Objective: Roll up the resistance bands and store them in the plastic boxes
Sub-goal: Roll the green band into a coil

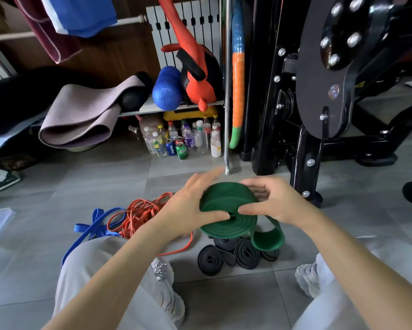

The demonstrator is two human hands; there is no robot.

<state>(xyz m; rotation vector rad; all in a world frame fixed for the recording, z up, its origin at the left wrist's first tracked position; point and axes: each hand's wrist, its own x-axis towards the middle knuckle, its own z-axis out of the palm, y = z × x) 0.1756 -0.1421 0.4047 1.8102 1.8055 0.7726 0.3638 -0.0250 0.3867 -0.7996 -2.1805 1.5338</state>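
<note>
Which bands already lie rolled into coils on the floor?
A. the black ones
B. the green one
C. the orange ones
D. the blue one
A: the black bands lie in tight coils on the floor, while the orange bands and the blue band lie loose and the green band is held up by the left hand and the right hand.

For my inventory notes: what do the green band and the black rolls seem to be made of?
Green band: probably rubber or latex, matte; it bends into a soft coil and its tail hangs in a limp loop. Black rolls: likely similar rubber, faintly shiny; wound in tight flat spirals.
</note>
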